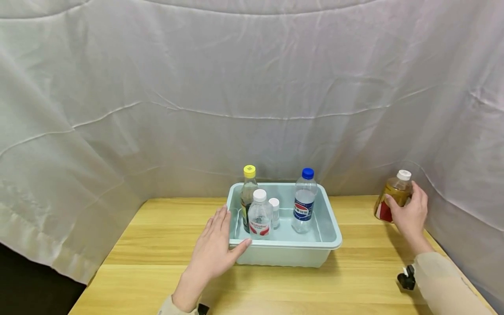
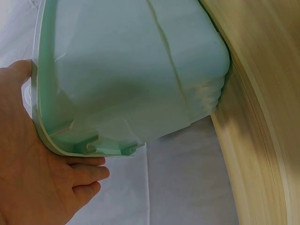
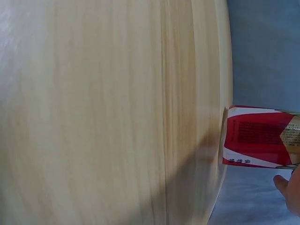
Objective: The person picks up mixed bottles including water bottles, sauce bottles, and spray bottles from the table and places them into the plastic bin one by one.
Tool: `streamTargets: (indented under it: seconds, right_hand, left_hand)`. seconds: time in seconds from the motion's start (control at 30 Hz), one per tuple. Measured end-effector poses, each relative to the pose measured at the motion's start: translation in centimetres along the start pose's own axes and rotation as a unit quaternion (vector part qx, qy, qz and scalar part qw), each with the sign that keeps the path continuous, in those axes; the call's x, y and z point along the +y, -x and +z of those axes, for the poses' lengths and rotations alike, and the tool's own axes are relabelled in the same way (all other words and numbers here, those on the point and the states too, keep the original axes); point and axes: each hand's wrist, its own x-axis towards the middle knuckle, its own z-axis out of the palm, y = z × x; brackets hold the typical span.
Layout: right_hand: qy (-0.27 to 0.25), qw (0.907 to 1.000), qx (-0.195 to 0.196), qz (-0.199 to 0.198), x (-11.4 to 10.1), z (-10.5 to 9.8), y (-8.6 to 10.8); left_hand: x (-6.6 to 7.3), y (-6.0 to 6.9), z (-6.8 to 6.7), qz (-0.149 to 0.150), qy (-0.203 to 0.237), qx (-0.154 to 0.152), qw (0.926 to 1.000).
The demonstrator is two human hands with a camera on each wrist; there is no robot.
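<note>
At the table's right side, my right hand point(image 1: 411, 214) holds a bottle of amber drink point(image 1: 397, 192) with a white cap and red label. The thumb lies across its near side, the fingers at its far right. In the right wrist view the bottle point(image 3: 258, 137) has its base at the tabletop; only part of the hand shows. My left hand point(image 1: 214, 245) rests with straight fingers against the left front corner of a pale green plastic basin point(image 1: 283, 253). In the left wrist view its palm lies along the basin's rim point(image 2: 40, 126).
Inside the basin stand a yellow-capped bottle point(image 1: 249, 192), a clear white-capped bottle point(image 1: 260, 214), a small white-capped bottle point(image 1: 274, 212) and a blue-capped cola bottle point(image 1: 305, 205). Grey curtain point(image 1: 252, 96) hangs behind and beside the wooden table point(image 1: 157, 245).
</note>
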Motion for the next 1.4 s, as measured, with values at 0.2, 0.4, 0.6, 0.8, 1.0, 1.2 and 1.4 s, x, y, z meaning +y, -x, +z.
streamTargets:
  seconds: [0.2,0.4,0.6,0.8,1.0,1.2,1.4]
  right_hand:
    - [0.002,1.0,0.003,-0.003,-0.1,0.0,0.0]
    - [0.007,0.9999,-0.005,0.014,-0.1,0.0,0.0]
    - [0.004,0.9997,-0.009,0.024,-0.2,-0.3,0.0]
    - [0.007,0.9996,-0.001,0.027,-0.6,-0.6,0.5]
    - [0.001,0.9994,0.011,0.032,-1.7,-1.0,1.1]
    - [-0.036,0.9985,0.026,0.03,-2.9,-1.4,1.8]
    - [-0.07,0.9962,0.041,0.033,-3.9,-1.9,2.4]
  left_hand:
    - [-0.1,-0.1,0.1,0.001,-0.001,0.002,1.0]
    - [-0.1,0.0,0.0,0.002,0.001,0.002,1.0]
    - [0.0,0.0,0.0,0.002,0.001,0.001,1.0]
    - [0.0,0.0,0.1,0.003,0.001,0.002,1.0]
    - [-0.1,0.0,0.1,0.002,0.002,-0.001,1.0]
    - [-0.1,0.0,0.1,0.002,-0.001,-0.001,1.0]
    - [-0.2,-0.1,0.2,0.007,-0.004,0.009,0.9999]
